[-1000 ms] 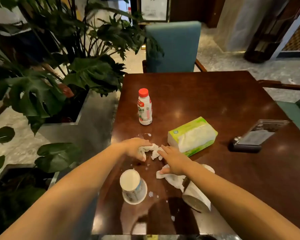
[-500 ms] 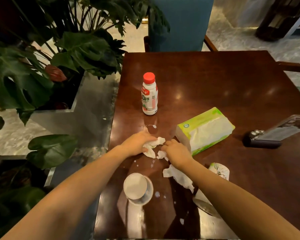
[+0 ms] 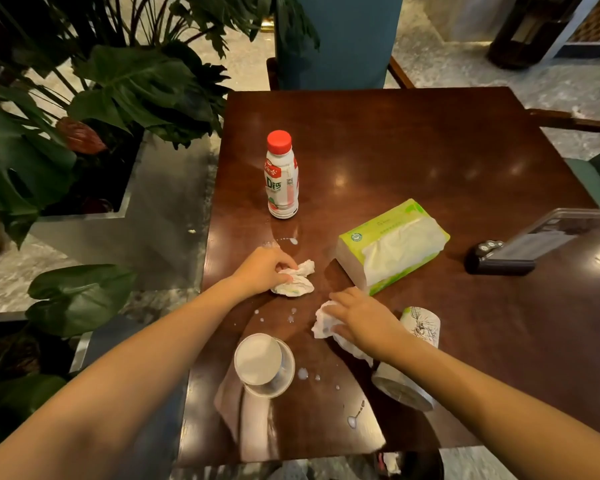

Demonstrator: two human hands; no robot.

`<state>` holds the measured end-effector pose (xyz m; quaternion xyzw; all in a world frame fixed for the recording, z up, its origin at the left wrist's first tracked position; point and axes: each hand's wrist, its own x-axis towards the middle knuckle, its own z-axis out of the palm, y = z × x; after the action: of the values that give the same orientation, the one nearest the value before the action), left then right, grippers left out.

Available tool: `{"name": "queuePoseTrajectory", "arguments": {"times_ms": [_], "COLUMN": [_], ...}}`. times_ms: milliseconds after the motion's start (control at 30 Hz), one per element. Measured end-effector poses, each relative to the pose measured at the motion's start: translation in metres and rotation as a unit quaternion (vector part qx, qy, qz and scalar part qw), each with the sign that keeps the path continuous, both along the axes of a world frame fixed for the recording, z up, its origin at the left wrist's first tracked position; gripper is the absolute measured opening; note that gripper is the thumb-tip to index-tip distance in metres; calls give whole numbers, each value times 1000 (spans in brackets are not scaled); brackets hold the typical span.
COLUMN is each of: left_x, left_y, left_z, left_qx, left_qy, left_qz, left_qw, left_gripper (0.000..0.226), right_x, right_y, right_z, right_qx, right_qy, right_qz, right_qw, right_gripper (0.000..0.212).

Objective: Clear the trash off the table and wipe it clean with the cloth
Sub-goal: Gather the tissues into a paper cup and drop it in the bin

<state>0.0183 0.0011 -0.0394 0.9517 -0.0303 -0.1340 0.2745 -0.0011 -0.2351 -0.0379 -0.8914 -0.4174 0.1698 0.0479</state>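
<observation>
My left hand (image 3: 262, 270) grips a crumpled white tissue (image 3: 297, 282) on the dark wooden table (image 3: 413, 150). My right hand (image 3: 359, 318) presses flat on a second crumpled tissue (image 3: 323, 322), nearer to me. A white paper cup (image 3: 262, 363) stands upside down by the near edge. A patterned paper cup (image 3: 418, 327) lies tipped over, partly hidden under my right forearm. White liquid drops (image 3: 291, 318) dot the table between the tissues and cups. A red-capped drink bottle (image 3: 280, 176) stands upright beyond my left hand.
A green tissue pack (image 3: 392, 245) lies right of my hands. A dark device with a clear case (image 3: 520, 249) sits at the right edge. A teal chair (image 3: 340, 39) faces the far side. Large leafy plants in a planter (image 3: 84, 133) crowd the table's left.
My right hand has moved away from the left hand, toward me, onto the second tissue. My left hand stays on the first tissue. The view has tilted further down.
</observation>
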Motion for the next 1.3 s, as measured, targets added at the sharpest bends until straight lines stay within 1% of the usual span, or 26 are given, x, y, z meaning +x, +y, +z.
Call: {"name": "queuePoseTrajectory", "arguments": {"times_ms": [33, 100, 167, 200, 267, 333, 433, 500, 567, 600, 633, 700, 833, 900, 933, 1000, 1067, 1100, 1133, 1167, 1233, 1300], "left_x": [0, -2, -5, -6, -8, -10, -13, -16, -19, -20, -21, -24, -29, -30, -30, -30, -32, -33, -35, -37, -40, -43], "left_y": [-2, -5, -9, -10, -14, -16, -17, -16, -16, -16, -17, -21, -41, -48, -50, -54, -59, -62, -66, -71, -79, -86], "left_z": [2, 6, 9, 11, 15, 19, 26, 30, 37, 40, 44, 54, 76, 83, 86, 89, 92, 94, 96, 99, 105, 111], "left_qx": [1, -2, -8, -12, -16, -21, -24, -27, -36, -43, -51, -69, -104, -103, -97, -76, -71, -81, -94, -104, -107, -99], "left_qy": [2, 7, 10, 10, 8, 11, 9, 4, 4, 3, 1, -6, -2, 4, 4, 0, -9, -17, -27, -39, -58, -66], "left_qz": [2, 4, 5, 7, 9, 15, 29, 43, 60, 67, 72, 75, 44, 29, 25, 16, 18, 25, 33, 41, 48, 30], "left_qw": [1000, 1000, 1000, 1000, 1000, 1000, 999, 999, 998, 997, 996, 995, 994, 994, 995, 997, 997, 996, 995, 993, 991, 992], "left_gripper": [29, 30, 30, 30, 30, 30, 31, 30, 30, 30, 30, 30, 31, 29, 27, 22, 19, 19, 18, 18, 16, 19], "right_x": [-2, -6, -8, -7, -4, 1, 5, 6, 7, 7, 6, 4, -1, -5, -8, -13, -16, -17, -18, -18, -20, -21], "right_y": [-3, -5, -9, -10, -11, -13, -12, -10, -9, -8, -7, -5, 3, 4, 3, 0, -3, -6, -8, -10, -15, -21], "right_z": [-4, -9, -10, -11, -10, -12, -17, -16, -12, -7, -1, 17, 47, 56, 59, 67, 73, 77, 81, 84, 89, 93], "right_qx": [-27, -58, -87, -105, -122, -125, -74, -43, -4, 37, 92, 190, 282, 328, 351, 398, 449, 468, 478, 481, 483, 485], "right_qy": [-21, -12, 44, 52, 48, 30, 0, 16, 64, 87, 107, 145, 194, 236, 270, 348, 420, 447, 459, 461, 451, 427], "right_qz": [10, 7, -8, -6, 7, 25, 36, 13, -42, -79, -119, -197, -292, -331, -356, -400, -410, -403, -396, -388, -370, -370], "right_qw": [999, 998, 995, 993, 991, 991, 997, 999, 997, 992, 983, 951, 893, 853, 823, 749, 673, 647, 636, 637, 653, 667], "right_gripper": [44, 69, 81, 82, 82, 74, 65, 59, 52, 51, 51, 52, 48, 41, 41, 44, 41, 39, 40, 42, 43, 41]}}
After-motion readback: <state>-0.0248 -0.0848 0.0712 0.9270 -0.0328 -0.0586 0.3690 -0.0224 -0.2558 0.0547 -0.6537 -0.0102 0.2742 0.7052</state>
